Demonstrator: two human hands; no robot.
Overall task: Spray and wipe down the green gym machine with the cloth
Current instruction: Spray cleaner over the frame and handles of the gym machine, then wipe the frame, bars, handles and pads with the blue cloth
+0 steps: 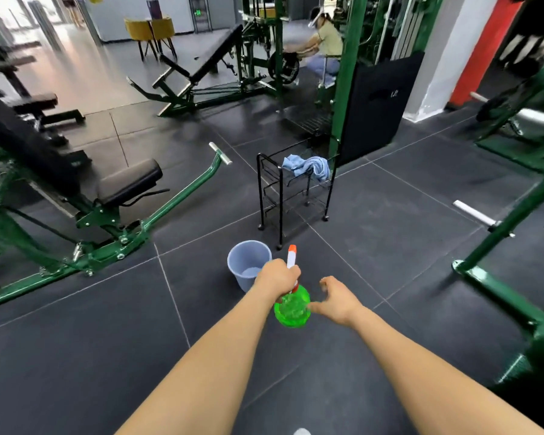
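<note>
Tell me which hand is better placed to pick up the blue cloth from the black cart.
The right hand: it is free, fingers loosely open. The left hand grips the spray bottle. The cloth lies ahead on the cart.

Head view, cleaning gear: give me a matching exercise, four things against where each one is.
Things:
1. spray bottle
2. blue cloth
3. bucket
4. right hand

Places:
A. draped over the black wire cart's top
B. on the floor beside the cart
C. open, right of the bottle
D. gripped by the left hand

Pairs: 1-D, 2-A, 3-B, 4-C
</note>
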